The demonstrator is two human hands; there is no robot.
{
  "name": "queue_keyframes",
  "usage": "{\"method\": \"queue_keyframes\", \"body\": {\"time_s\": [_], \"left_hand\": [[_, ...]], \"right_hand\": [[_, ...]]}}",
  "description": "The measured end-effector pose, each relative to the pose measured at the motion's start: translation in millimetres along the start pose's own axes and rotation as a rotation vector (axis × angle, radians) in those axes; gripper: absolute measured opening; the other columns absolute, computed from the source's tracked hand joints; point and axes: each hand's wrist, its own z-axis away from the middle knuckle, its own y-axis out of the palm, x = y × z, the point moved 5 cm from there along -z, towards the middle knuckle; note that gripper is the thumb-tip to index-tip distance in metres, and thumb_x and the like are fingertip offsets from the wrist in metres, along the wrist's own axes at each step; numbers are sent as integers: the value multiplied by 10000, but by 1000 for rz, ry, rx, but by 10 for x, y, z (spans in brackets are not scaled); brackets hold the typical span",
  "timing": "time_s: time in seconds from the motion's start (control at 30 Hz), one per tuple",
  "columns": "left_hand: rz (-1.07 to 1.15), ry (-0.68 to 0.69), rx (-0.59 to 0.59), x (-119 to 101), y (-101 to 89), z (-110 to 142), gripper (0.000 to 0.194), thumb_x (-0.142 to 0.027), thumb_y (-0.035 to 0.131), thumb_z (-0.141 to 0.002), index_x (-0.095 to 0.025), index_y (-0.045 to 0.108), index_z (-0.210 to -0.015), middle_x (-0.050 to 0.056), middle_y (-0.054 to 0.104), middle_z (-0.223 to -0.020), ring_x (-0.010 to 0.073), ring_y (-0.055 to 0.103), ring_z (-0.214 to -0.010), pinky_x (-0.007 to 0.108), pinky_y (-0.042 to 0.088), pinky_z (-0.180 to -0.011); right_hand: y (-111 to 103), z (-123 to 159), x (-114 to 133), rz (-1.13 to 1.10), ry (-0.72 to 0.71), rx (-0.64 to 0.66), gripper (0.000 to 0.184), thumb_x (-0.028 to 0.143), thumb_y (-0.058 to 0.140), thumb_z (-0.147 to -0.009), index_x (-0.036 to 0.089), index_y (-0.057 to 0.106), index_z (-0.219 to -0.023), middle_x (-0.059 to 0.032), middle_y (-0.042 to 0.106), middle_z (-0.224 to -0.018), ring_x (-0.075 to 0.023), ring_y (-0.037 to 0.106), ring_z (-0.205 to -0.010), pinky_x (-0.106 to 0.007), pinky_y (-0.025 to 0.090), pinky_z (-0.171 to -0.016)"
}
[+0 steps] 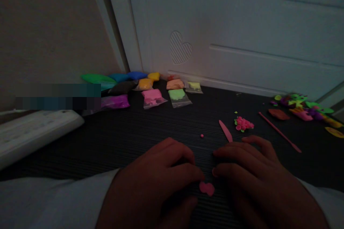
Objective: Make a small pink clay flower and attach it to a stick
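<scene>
My left hand (158,179) rests low over the dark table, fingers bent, thumb apart from the index finger. Its index fingertip is at the upper edge of a flattened pink clay piece (206,188), two joined rounds lying on the surface. Spread fingers show on my right hand (258,175), its index fingertip touching a small pink clay disc (214,172) that is partly covered. Just beyond that hand lies a pink modelling knife (225,131), its near end hidden by the fingers. A tiny pink clay ball (202,136) sits farther forward, between the hands.
A pink clay flower cluster (243,124) and a thin pink modelling stick (279,131) lie to the right. Colourful clay shapes (306,109) crowd the far right. Bagged clay, including a pink bag (153,98), lines the back. A white object (40,132) is at left.
</scene>
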Motion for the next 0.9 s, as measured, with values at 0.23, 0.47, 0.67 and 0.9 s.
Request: {"method": "queue_keyframes", "body": {"time_s": [0.23,0.47,0.67,0.9], "left_hand": [[-2,9,3,10,13,9,203,-174,502,-656,-280,559,-820,-33,518,-870,137,459,-798,226,405,-638],[20,21,-9,0,14,-6,189,-168,508,-653,-264,566,-805,-25,522,-854,136,461,-790,214,404,-636],[34,16,-13,-7,9,-7,202,-144,505,-642,-250,558,-806,-16,510,-853,136,461,-782,211,405,-637],[24,10,-71,-47,26,5,282,-76,500,-611,-248,536,-832,-16,492,-880,136,459,-797,226,395,-661]], "right_hand": [[-50,-19,-3,-34,23,-68,147,177,437,-664,236,553,-735,35,585,-791,-125,506,-744,-335,260,-775],[-55,-7,-8,-56,11,-34,98,177,494,-645,238,552,-693,34,586,-788,-128,511,-748,-330,268,-784],[-47,1,-41,-136,34,-29,42,194,534,-648,221,528,-679,28,585,-769,-123,513,-733,-331,248,-803],[-49,-5,-21,-165,61,56,31,235,526,-667,218,545,-683,21,573,-772,-126,500,-742,-354,223,-808]]}}
